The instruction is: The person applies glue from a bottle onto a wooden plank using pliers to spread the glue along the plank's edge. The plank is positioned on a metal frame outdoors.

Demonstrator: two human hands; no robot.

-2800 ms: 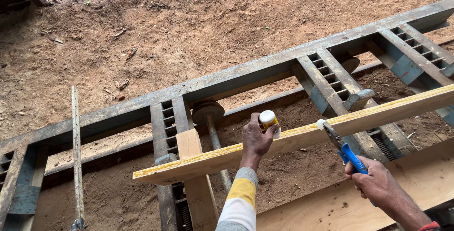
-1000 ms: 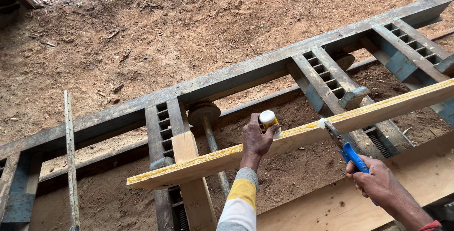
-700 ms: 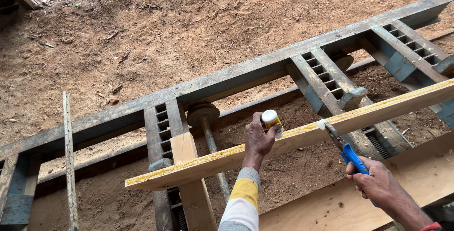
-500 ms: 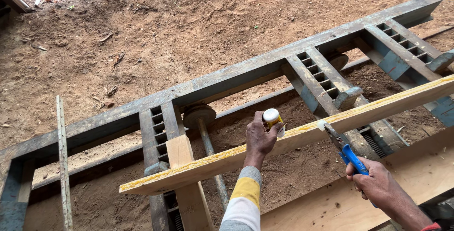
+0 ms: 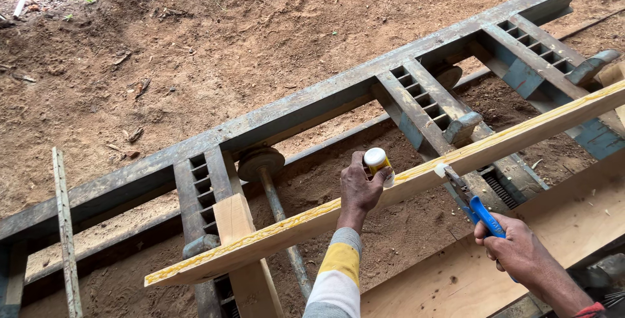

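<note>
A long pale wooden plank [image 5: 286, 235] lies slantwise across a grey metal frame [image 5: 306, 106], its top edge streaked with yellow glue. My left hand [image 5: 359, 188] grips a small yellow bottle with a white cap [image 5: 377, 160], tipped against the plank's top edge. My right hand [image 5: 517, 251] holds a blue-handled brush [image 5: 470, 199]; its head rests on the plank's edge just right of the bottle. A yellow and grey sleeve covers my left forearm.
The frame has slotted cross-members [image 5: 420, 100] and a round wheel on an axle rod [image 5: 260, 162]. A wide board [image 5: 560, 217] lies at lower right. A short wooden block [image 5: 244, 253] props the plank. A thin metal strip [image 5: 65, 230] stands at left. Reddish dirt lies beyond.
The view has shifted slightly, so the plank and frame sit lower-left. Both hands stay on the plank's edge with bottle and brush, in nearly the same places.
</note>
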